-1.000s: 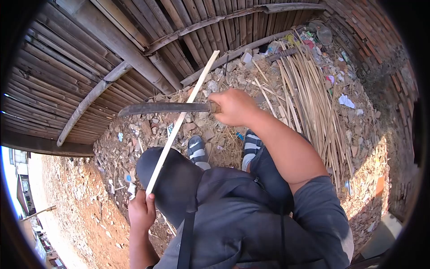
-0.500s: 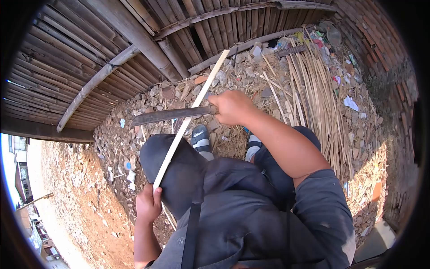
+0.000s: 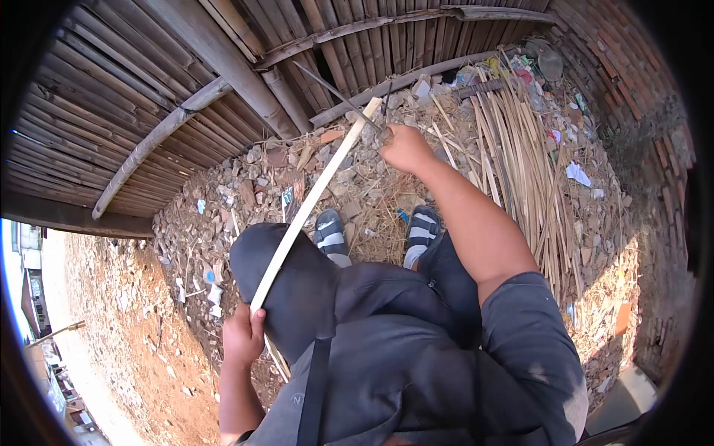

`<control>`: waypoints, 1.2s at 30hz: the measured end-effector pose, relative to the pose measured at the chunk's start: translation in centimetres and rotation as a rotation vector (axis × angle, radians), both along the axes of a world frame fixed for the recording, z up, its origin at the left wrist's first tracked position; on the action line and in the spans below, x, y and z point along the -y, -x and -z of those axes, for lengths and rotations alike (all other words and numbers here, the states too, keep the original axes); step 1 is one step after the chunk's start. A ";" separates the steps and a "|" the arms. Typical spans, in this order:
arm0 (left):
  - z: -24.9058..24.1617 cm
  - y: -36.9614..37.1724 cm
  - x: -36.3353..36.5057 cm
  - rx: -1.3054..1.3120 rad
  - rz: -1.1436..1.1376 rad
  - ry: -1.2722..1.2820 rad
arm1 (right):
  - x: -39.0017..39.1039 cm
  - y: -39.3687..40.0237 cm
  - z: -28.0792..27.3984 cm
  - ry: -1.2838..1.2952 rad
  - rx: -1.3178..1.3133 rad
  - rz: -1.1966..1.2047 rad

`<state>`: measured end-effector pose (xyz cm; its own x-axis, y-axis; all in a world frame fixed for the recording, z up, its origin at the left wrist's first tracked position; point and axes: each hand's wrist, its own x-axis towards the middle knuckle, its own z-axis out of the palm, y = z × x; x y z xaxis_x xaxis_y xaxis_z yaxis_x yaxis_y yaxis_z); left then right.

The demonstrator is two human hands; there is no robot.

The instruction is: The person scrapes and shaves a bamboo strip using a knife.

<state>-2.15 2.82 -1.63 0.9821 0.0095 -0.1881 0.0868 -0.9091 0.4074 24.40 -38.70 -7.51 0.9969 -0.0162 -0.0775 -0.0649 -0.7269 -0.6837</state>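
My left hand [image 3: 243, 334] is closed round the lower end of a pale bamboo strip [image 3: 312, 201]. The strip slants up and away across my left knee, its far end over the rubble. My right hand [image 3: 407, 149] grips the handle of a machete [image 3: 344, 98], seen nearly edge-on, so its blade looks thin. The blade crosses the strip close to the strip's far end and points up and left toward the bamboo wall. My fingers hide most of the handle.
A long bundle of split bamboo strips [image 3: 520, 163] lies on the ground to my right. A slatted bamboo wall [image 3: 149, 89] stands ahead and left, a brick wall [image 3: 625, 67] on the right. Rubble and litter [image 3: 253, 171] surround my sandals [image 3: 331, 232].
My right hand has moved forward and slightly right with the machete. The blade has turned from lying flat across the strip's middle to edge-on near its far end. My left hand stays nearly still.
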 end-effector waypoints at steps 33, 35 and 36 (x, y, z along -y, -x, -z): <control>1.1 -0.2 -0.9 0.215 0.090 -0.338 | 5.9 -0.5 0.5 0.061 -0.119 0.068; 0.5 0.0 -1.1 0.190 0.090 -0.302 | 6.6 -0.9 1.3 -0.035 -0.124 0.128; 0.3 0.3 -1.2 0.167 0.084 -0.283 | 6.7 -1.0 0.4 -0.043 -0.074 0.147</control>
<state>-2.49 4.02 -1.96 0.9987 -0.0437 -0.0264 -0.0396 -0.9894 0.1400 25.36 -45.37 -7.91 0.9756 -0.1561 -0.1543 -0.2195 -0.6763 -0.7031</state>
